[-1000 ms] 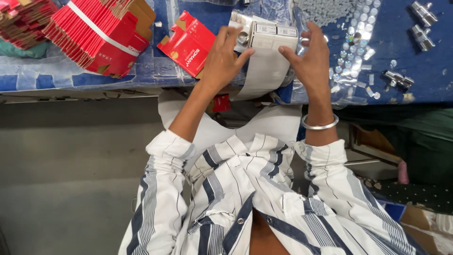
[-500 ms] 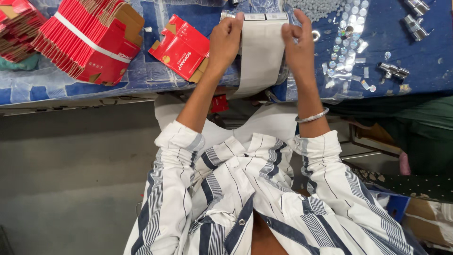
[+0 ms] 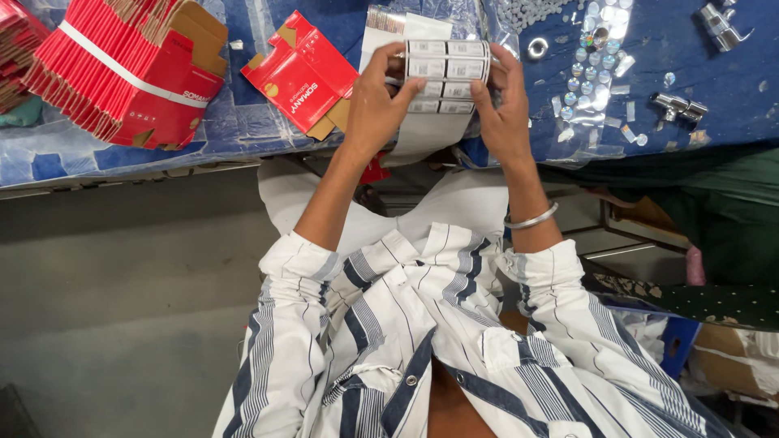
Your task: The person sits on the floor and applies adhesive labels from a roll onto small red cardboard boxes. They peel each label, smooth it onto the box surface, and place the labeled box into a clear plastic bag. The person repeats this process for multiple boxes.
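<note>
Both hands are gripping a strip of white sticker labels (image 3: 445, 77) over the near edge of the blue-covered table (image 3: 730, 97): the left hand (image 3: 375, 101) is pinching its left side, the right hand (image 3: 505, 109) its right side. A flattened red carton (image 3: 300, 73) is lying just left, beside a banded bundle of flat red cartons (image 3: 122, 73). Small round stickers (image 3: 596, 57) and metal fittings (image 3: 680, 105) are lying to the right.

We see the label sheet (image 3: 445, 73) held between our left hand (image 3: 377, 101) and right hand (image 3: 505, 109) over the surface (image 3: 730, 89) near edge. The flat carton (image 3: 300, 73) lies left of it, the bundled cartons (image 3: 122, 69) farther left, metal fittings (image 3: 680, 105) right.
</note>
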